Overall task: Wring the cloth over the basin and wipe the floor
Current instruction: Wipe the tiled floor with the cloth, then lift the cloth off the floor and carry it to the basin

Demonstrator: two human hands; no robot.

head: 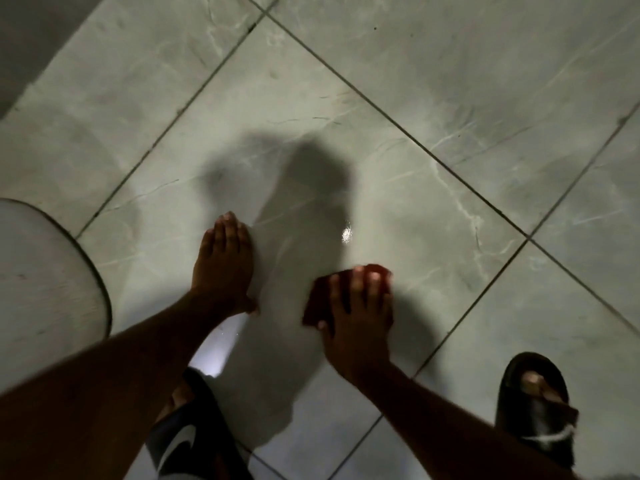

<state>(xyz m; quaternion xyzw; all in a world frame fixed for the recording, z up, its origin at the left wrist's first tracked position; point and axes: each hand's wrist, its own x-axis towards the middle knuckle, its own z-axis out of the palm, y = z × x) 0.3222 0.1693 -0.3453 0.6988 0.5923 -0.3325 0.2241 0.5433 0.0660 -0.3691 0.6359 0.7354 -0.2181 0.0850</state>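
Note:
A small dark red cloth (pixel 317 299) lies flat on the grey marble-patterned tile floor (pixel 381 116). My right hand (pixel 356 317) presses down on top of it, fingers spread, covering most of it. My left hand (pixel 225 265) rests flat on the bare tile to the left of the cloth, fingers together, holding nothing. A small bright wet glint (pixel 347 234) shows on the tile just beyond the cloth. No basin is in view.
A white rounded object (pixel 45 271) fills the left edge, close to my left forearm. My feet in black slides are at the bottom: one (pixel 535 410) at the right, one (pixel 194 434) under my left arm. Dark grout lines cross the floor diagonally.

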